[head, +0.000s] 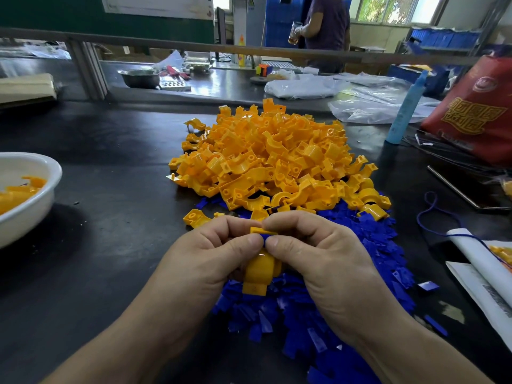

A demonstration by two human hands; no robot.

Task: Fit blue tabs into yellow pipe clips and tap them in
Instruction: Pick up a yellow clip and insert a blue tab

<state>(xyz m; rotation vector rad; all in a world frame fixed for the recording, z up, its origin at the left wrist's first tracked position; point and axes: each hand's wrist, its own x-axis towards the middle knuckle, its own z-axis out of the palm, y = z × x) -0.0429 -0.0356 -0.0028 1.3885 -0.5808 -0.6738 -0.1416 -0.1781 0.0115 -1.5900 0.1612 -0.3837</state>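
— What do we have closest to us?
— Our left hand [205, 253] is curled round one yellow clip [259, 273], gripping it above the dark surface [110, 259]. Our right hand [313, 253] pinches a blue tab [267, 235] between thumb and forefinger at the clip's top end.

— And under our hands?
— We see a heap of blue tabs [346, 273] spread on the surface, below and to the right.

— Further out?
— A pile of yellow clips [271, 156] lies just behind, overlapping the heap's far edge. At the left edge a white bowl [33, 214] holds a few more yellow pieces.

— Beyond that?
— We make out a pale blue bottle [407, 106] upright near a red bag [476, 112], clear plastic bags [304, 87], a metal bowl [140, 77], and a person [324, 23] standing at the back.
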